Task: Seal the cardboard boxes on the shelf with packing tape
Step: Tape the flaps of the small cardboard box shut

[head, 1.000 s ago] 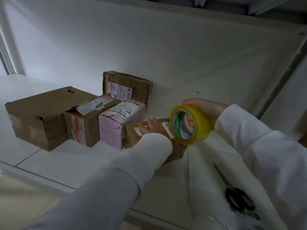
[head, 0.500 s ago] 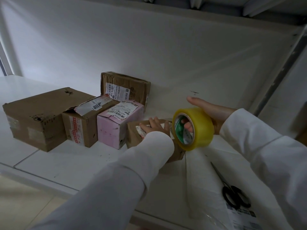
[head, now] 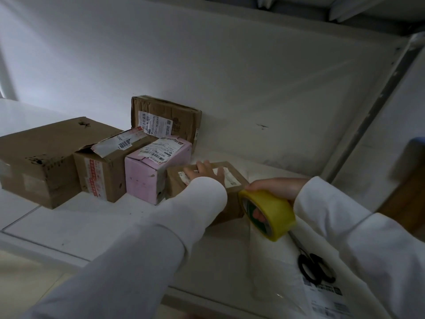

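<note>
The left hand [head: 203, 172] lay flat, fingers straight, on the top of a small brown cardboard box [head: 220, 194] that sat on the white shelf [head: 96, 224], pressing down on its white label. The right hand [head: 273, 188] gripped a yellow roll of packing tape [head: 268, 214], fingers curled through the core, the roll held against the near right corner of the small box. A clear strip seemed to hang from the roll toward the near edge of the shelf, though the dim light made that hard to confirm. Both arms wore white sleeves [head: 142, 254].

Just left of the small box stood a pink box [head: 151, 173] with a shipping label on top, touching or almost touching it. Left of that sat a brown box with a torn barcode label [head: 103, 171], and farther left a large plain brown box [head: 39, 157]. Behind the pink box, against the far wall, a brown box with a white label [head: 167, 118] stood upright. Black-handled scissors [head: 315, 267] lay on the shelf at the near right, partly on a printed sheet [head: 326, 298]
</note>
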